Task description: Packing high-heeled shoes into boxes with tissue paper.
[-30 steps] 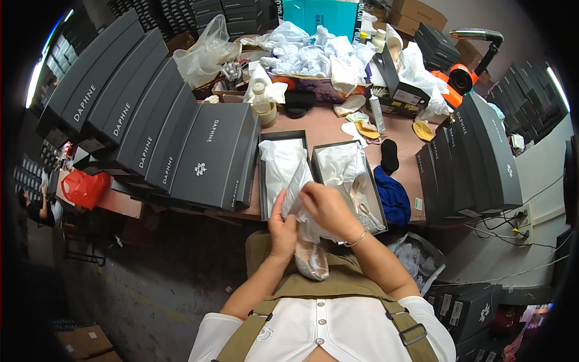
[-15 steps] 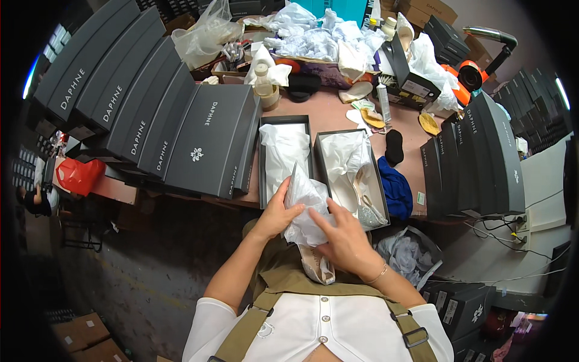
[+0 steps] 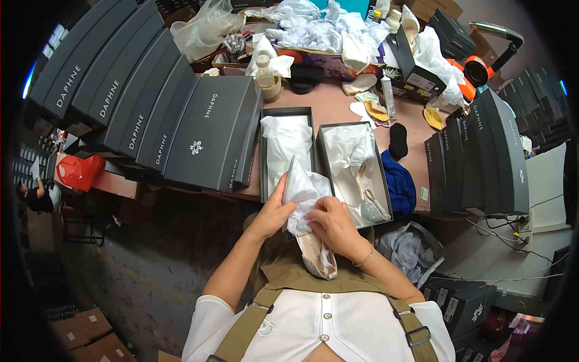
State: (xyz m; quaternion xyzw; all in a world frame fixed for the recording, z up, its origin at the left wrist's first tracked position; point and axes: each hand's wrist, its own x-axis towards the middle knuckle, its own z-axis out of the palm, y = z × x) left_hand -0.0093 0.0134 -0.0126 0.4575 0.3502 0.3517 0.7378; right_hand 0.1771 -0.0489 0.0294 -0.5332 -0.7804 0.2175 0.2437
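The bench is pink-brown and very full. On its left end lie big dark grey boxes, stacked and leaning on each other, all with lids on. More dark boxes stand at the right end. At the near edge, in the middle, sit two open trays side by side. The left tray holds only crumpled white paper. The right tray holds white paper and one sparkly shoe lying on its side. A blue cloth lies just beside that tray. At the far edge is a pile of white paper. Just below the near edge, over the person's lap, both hands are closed on a pale shoe. The left hand grips the white tissue around its top. The right hand presses the tissue too.
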